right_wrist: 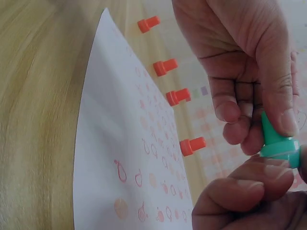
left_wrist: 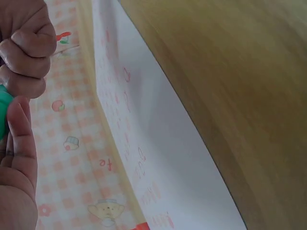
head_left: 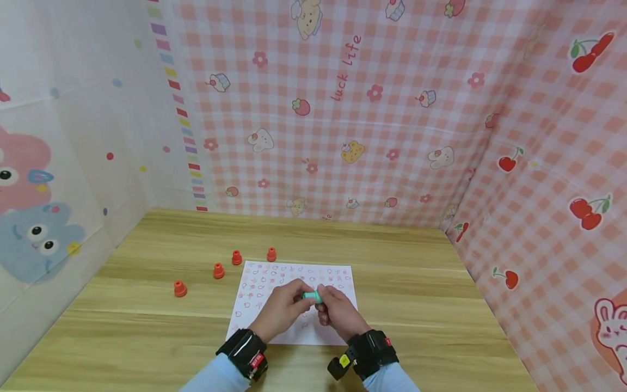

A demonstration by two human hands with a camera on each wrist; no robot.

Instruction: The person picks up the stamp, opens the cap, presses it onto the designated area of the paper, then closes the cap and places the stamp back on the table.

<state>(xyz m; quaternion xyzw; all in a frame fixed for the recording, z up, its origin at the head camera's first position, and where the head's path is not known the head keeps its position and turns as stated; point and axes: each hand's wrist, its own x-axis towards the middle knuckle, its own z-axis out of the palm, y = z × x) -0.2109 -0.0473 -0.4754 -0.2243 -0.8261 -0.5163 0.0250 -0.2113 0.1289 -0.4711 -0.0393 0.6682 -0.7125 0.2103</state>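
One small green stamp [head_left: 311, 295] is up over the white paper [head_left: 301, 330]. The left hand [head_left: 281, 306] has its fingers clamped on the thin end. The right hand [head_left: 343, 314] pinches the fat end. Four red stamps [head_left: 218, 271] stand on the table [head_left: 416, 294].
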